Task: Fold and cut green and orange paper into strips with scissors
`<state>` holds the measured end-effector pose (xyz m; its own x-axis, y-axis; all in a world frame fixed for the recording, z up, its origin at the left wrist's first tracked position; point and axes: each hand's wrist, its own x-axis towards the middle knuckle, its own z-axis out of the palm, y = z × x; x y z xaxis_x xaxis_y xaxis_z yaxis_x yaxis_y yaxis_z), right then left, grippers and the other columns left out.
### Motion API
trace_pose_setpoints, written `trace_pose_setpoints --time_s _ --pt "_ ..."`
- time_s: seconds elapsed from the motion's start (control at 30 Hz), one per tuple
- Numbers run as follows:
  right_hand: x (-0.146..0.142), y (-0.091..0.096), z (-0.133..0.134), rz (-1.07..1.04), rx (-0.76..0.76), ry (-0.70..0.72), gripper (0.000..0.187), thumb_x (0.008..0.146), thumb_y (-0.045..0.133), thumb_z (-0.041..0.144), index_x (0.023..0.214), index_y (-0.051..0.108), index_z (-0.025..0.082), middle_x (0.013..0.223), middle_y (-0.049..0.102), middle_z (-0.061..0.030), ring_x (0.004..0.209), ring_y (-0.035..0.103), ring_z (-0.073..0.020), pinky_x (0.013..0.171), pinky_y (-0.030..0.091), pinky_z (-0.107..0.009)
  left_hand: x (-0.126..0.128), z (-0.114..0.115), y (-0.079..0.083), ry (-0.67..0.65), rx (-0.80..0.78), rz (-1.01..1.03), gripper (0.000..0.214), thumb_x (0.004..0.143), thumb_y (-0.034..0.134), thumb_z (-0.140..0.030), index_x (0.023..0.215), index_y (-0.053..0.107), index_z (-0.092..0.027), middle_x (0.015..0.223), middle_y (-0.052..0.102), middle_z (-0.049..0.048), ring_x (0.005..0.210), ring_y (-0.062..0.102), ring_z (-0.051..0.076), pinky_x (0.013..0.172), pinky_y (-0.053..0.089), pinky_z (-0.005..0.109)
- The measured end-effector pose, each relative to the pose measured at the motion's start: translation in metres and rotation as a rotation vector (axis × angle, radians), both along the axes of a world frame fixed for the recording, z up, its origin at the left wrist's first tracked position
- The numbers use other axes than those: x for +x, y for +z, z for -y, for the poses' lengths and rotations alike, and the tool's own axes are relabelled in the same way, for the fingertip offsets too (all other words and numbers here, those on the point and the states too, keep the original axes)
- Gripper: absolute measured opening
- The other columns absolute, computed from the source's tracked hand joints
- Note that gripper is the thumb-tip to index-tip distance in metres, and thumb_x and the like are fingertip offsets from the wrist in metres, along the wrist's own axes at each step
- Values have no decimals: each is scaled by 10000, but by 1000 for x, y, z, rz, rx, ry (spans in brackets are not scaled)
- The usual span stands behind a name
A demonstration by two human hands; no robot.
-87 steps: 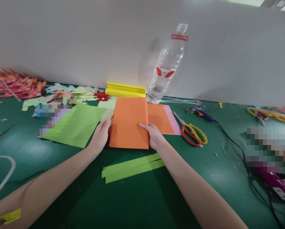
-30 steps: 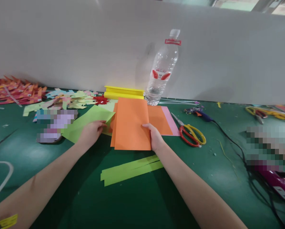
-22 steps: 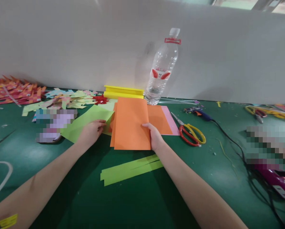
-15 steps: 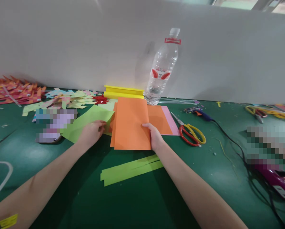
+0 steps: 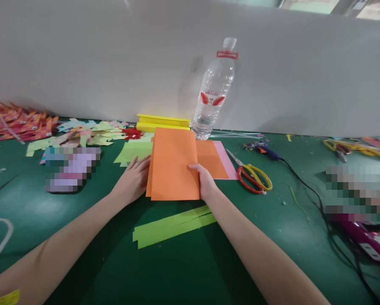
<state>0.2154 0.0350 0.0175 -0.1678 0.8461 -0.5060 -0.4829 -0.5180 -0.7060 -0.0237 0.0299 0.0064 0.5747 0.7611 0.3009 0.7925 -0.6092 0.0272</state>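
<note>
A folded orange paper [image 5: 172,165] lies on the green table [image 5: 183,262] in front of me. My right hand [image 5: 205,183] grips its right edge, thumb on top. My left hand [image 5: 133,180] lies open and flat, fingertips against the paper's left edge. A light green sheet [image 5: 133,152] sticks out from beneath the orange paper at the left and is mostly hidden. Another orange sheet [image 5: 213,159] and a pink sheet [image 5: 227,161] show at the right.
Two light green strips [image 5: 174,224] lie near me. Red-and-yellow scissors [image 5: 253,178] sit at the right, with a glue gun [image 5: 266,150] and black cable beyond. A plastic bottle [image 5: 213,93] and a yellow stack [image 5: 163,122] stand by the wall. Paper scraps [image 5: 82,131] are piled at the left.
My left hand slid the light green sheet rightward under the orange paper, let it go and now rests open at the orange paper's left edge. My right hand kept its grip.
</note>
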Motion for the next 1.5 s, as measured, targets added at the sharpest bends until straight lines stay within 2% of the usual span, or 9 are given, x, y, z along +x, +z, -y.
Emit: trace_pose_setpoints --time_s 0.2,0.43,0.53,0.7,1.03,1.17,1.27,1.37,1.5 --pt "-1 0 -1 8 -5 2 217 673 607 272 868 643 182 803 716 -55 823 670 -236 755 530 -367 2 -16 -11 -57 -77 25 547 871 465 -212 1414 413 -179 1462 389 116 1390 273 291 1160 127 514" --pt "-1 -2 -2 42 -11 0 227 677 630 279 881 641 181 844 719 -62 804 672 -234 754 536 -382 1 -17 -13 10 -78 76 548 902 443 -258 1439 354 -198 1519 280 107 1426 136 327 1135 130 565" --pt "0 -4 -3 65 9 -8 246 687 650 299 904 638 185 871 720 -67 801 675 -239 733 544 -387 -1 -11 -12 93 -19 89 528 873 478 -231 1392 406 -163 1456 367 148 1381 256 339 1107 225 541" --pt "-1 -4 -2 84 59 13 285 677 707 312 921 641 183 907 724 -83 801 683 -250 718 554 -392 -3 -5 -8 180 -15 85 409 844 447 -166 1244 513 -118 1235 556 173 1146 506 331 961 403 481" --pt "1 -7 -1 29 237 145 374 681 757 284 1017 627 185 1009 725 -94 902 689 -256 840 542 -420 -7 -13 -23 161 -55 175 539 801 386 -99 1339 407 -86 1339 486 201 1271 438 326 1055 289 587" --pt "1 -9 -2 20 267 157 402 660 780 271 1020 628 180 1068 710 -104 958 675 -264 890 525 -429 -3 -13 -16 183 -71 382 408 878 295 -169 1207 523 -93 1290 540 182 1237 473 302 1067 282 564" --pt "1 -10 -3 -24 286 154 416 650 789 250 1026 630 171 1112 696 -110 988 664 -265 925 513 -431 3 -7 -6 199 -140 539 427 930 241 -274 1134 586 -128 1179 624 139 1114 564 269 1014 386 472" --pt "1 -10 -3 -27 283 159 421 640 791 230 1022 629 165 1100 699 -116 980 667 -267 923 514 -436 9 3 1 257 -316 782 461 950 276 -401 1113 618 -138 1126 656 118 1037 602 259 904 473 373" --pt "1 -9 -2 2 280 164 405 623 780 187 999 632 168 1017 724 -100 921 685 -260 885 529 -426 14 13 6 246 -485 1023 498 948 313 -481 1042 649 -126 1073 680 112 1020 609 256 916 460 339"
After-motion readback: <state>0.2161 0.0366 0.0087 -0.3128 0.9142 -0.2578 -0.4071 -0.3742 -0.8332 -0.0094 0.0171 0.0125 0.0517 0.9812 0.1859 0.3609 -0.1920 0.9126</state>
